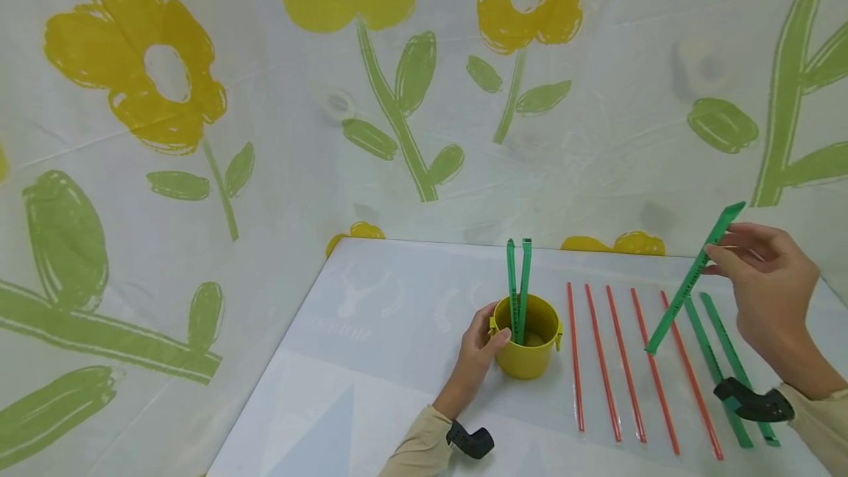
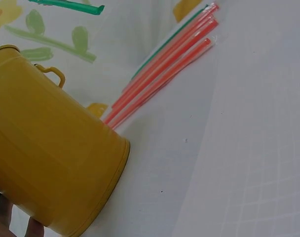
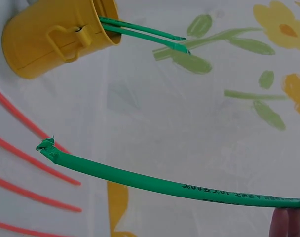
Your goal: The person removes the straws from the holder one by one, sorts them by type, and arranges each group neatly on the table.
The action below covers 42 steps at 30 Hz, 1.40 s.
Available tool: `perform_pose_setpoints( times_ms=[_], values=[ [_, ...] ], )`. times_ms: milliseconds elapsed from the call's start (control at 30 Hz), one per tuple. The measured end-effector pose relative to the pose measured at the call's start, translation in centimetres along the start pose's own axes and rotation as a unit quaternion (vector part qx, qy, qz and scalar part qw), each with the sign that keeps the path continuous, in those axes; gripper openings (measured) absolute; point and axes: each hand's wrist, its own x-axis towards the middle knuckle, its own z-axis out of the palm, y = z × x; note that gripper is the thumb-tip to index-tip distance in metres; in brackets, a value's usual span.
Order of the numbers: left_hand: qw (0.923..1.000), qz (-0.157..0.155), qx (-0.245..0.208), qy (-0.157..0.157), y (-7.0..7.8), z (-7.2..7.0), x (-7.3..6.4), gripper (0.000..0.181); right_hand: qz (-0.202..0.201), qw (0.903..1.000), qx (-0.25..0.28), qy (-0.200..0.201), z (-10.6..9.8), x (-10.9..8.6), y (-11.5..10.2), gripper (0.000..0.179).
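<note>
My left hand [image 1: 473,352] grips the side of a small yellow bucket [image 1: 525,364] that has little side handles. Two green-wrapped straws [image 1: 525,271] lean upright inside it, their tops above the rim. Up at the right, my right hand [image 1: 771,278] pinches another green-wrapped straw [image 1: 689,287] near its upper end. This straw slants down to the left, above the red straws. Dark print runs along its wrapper [image 3: 125,178] in the right wrist view, and its far end is crumpled. The left wrist view has the bucket's wall [image 2: 56,133] close up, with fingertips at its lower left.
Several red straws [image 1: 614,359] in clear sleeves lie in a row right of the bucket. Two more green-wrapped straws [image 1: 735,359] lie beyond them, under the right forearm. A white sheet with yellow flowers [image 1: 530,168] hangs behind the white table [image 1: 371,359].
</note>
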Motion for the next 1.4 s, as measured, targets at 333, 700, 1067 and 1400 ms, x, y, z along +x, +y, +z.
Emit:
perform_pose_setpoints(
  times_ms=[333, 700, 1067, 1400],
  values=[
    [1.0, -0.003, 0.0, -0.002, -0.2, 0.0, 0.1, 0.048, -0.012, 0.994, -0.108, 0.002, -1.0, 0.1, 0.7, 0.038],
    [0.9999, 0.002, 0.01, -0.003, 0.0, 0.0, 0.1, 0.048, -0.001, 0.9925, -0.122, 0.002, -2.6, 0.7, 1.2, 0.037],
    [1.0, 0.0, -0.001, 0.006, -3.1, -0.5, 0.6, 0.045, 0.06, 0.9827, -0.175, -0.008, -4.2, 1.2, 1.8, 0.036],
    [1.0, 0.002, -0.007, 0.0, -3.4, -0.6, 0.7, 0.045, 0.088, 0.9721, -0.216, -0.025, -4.9, 1.2, 2.3, 0.044]
  ],
)
